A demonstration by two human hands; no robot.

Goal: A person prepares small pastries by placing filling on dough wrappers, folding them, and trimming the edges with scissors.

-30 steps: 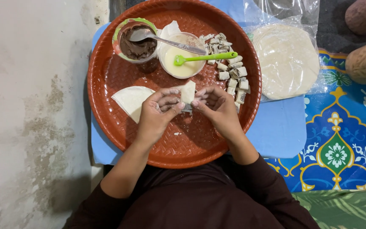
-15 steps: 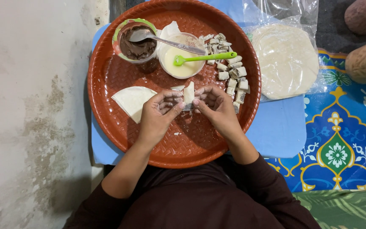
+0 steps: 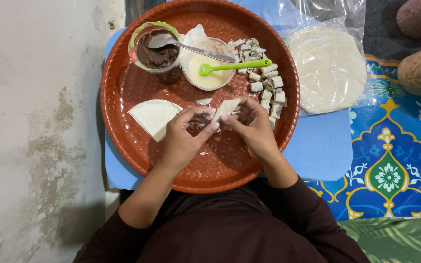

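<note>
Over round woven reddish-brown tray (image 3: 123, 126), left hand (image 3: 183, 139) and right hand (image 3: 254, 129) pinch small pale folded pastry wrapper (image 3: 225, 108); uneven pressure could tear it, apparently thin.

Floor at 9 o'clock: bare grey concrete (image 3: 35, 131), stained and patchy, darker blotches toward 7 o'clock.
Table at centre: low, light blue top (image 3: 320, 146), edges showing at 3 and 8 o'clock.
Mat at 4 o'clock: blue patterned mat (image 3: 395, 160) with yellow, green and white floral motifs.
Cloth at 5 o'clock: green leaf-print fabric (image 3: 395, 238).
Light: even, soft, faint shadows.
</note>
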